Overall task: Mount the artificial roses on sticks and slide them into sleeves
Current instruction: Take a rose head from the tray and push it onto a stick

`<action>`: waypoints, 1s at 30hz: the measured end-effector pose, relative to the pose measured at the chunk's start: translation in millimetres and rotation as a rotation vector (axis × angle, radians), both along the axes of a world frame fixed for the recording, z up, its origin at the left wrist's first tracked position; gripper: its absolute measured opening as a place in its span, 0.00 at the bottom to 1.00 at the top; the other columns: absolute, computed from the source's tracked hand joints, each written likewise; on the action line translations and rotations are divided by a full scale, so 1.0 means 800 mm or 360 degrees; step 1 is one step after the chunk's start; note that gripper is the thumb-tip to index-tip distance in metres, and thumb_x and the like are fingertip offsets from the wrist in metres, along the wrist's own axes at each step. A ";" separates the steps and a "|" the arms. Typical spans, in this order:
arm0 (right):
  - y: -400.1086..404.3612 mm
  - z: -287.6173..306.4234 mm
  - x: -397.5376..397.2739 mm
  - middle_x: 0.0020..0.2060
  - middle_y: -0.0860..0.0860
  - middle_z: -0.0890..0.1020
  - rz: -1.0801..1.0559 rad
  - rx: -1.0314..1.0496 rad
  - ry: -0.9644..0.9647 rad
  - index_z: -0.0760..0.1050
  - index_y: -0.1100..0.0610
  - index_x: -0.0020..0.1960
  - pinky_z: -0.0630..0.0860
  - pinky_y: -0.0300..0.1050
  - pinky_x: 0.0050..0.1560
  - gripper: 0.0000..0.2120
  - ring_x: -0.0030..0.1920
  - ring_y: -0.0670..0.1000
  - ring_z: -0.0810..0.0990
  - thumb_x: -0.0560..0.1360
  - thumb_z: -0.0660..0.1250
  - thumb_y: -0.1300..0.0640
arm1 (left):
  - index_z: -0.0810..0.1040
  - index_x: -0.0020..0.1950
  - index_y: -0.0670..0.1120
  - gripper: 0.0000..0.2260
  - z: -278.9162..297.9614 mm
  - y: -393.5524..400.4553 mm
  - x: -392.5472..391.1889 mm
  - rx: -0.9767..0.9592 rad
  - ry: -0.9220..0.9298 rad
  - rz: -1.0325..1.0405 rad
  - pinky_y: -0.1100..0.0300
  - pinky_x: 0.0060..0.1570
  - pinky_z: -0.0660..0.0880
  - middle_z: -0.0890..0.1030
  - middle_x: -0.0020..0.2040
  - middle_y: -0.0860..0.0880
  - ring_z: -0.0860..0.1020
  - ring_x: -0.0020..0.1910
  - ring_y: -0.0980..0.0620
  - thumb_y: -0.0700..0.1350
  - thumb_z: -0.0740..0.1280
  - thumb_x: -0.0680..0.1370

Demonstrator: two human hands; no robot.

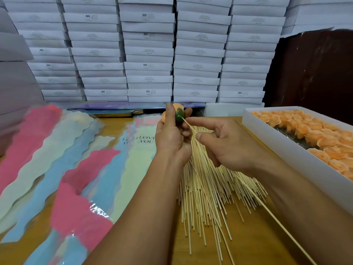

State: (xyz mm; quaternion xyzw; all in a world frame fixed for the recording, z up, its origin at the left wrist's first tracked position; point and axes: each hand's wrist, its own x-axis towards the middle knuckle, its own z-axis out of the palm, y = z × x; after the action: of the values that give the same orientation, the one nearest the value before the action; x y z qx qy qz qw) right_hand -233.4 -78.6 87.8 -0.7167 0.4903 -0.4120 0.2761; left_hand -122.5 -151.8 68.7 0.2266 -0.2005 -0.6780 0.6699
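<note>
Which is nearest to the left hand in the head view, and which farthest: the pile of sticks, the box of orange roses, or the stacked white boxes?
From the left hand:
1. Pile of sticks, just right of it, below.
2. Box of orange roses, along the table's right edge.
3. Stacked white boxes, behind the table.

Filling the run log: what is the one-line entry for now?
step: mounting | left hand: holds rose | right hand: pinches stick at rose base | sleeves: untouched
</note>
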 end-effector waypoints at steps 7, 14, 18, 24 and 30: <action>0.005 0.005 0.003 0.17 0.51 0.70 0.0099 0.0130 -0.0337 0.73 0.48 0.71 0.65 0.35 0.23 0.21 0.18 0.44 0.67 0.81 0.60 0.64 | 0.71 0.64 0.42 0.17 0.008 0.011 0.000 -0.0150 -0.0056 0.0100 0.68 0.21 0.65 0.83 0.40 0.42 0.69 0.24 0.56 0.49 0.67 0.80; 0.011 0.014 0.004 0.18 0.52 0.69 0.0169 0.0120 -0.0502 0.75 0.48 0.70 0.64 0.37 0.21 0.20 0.19 0.46 0.64 0.81 0.60 0.63 | 0.73 0.54 0.46 0.09 0.022 0.019 -0.001 -0.0376 -0.0198 0.0269 0.65 0.23 0.64 0.85 0.41 0.41 0.73 0.27 0.53 0.49 0.68 0.80; 0.015 0.017 0.004 0.17 0.52 0.67 0.0237 0.0064 -0.0604 0.76 0.52 0.69 0.62 0.36 0.21 0.19 0.18 0.45 0.63 0.82 0.59 0.65 | 0.72 0.53 0.45 0.09 0.028 0.022 -0.002 -0.0475 -0.0286 0.0327 0.64 0.23 0.65 0.85 0.42 0.40 0.71 0.26 0.51 0.49 0.67 0.81; 0.018 0.017 0.004 0.17 0.49 0.66 0.0253 -0.0037 -0.0555 0.76 0.57 0.68 0.61 0.33 0.22 0.17 0.17 0.43 0.62 0.82 0.60 0.67 | 0.71 0.49 0.46 0.05 0.029 0.024 -0.002 -0.0519 -0.0262 0.0346 0.58 0.29 0.66 0.85 0.38 0.43 0.75 0.31 0.48 0.44 0.67 0.81; 0.008 0.003 0.004 0.17 0.47 0.68 0.0191 0.0002 -0.0472 0.72 0.60 0.71 0.62 0.34 0.22 0.18 0.18 0.42 0.63 0.82 0.60 0.67 | 0.70 0.46 0.47 0.07 0.018 0.018 -0.007 -0.0502 -0.0307 0.0432 0.57 0.36 0.72 0.84 0.33 0.49 0.84 0.35 0.50 0.40 0.66 0.81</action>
State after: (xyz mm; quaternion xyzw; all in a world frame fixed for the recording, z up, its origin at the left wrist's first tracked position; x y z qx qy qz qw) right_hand -230.0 -71.8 90.5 -0.6760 0.4006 -0.4957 0.3700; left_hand -127.7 -137.2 83.2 0.2079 -0.3348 -0.5172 0.7597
